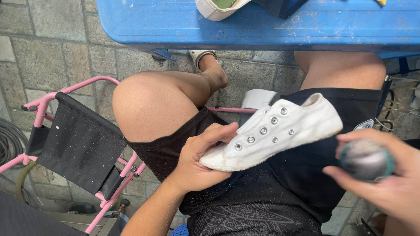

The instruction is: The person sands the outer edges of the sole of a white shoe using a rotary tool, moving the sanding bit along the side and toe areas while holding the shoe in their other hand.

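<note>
My left hand point(199, 159) grips the toe end of a white canvas sneaker point(280, 131) with metal eyelets and no laces, holding it over my lap in black shorts. The shoe points toe down-left and heel up-right. My right hand point(385, 175) is at the right edge, fingers wrapped around a small round grey object with a teal rim point(366, 160), blurred. It is a short way right of the shoe's heel and apart from it.
A blue plastic table point(262, 26) spans the top, with another white shoe point(216, 8) on it. A pink-framed folding chair with black fabric point(78, 140) stands at the left on stone paving. A coiled hose point(11, 140) lies far left.
</note>
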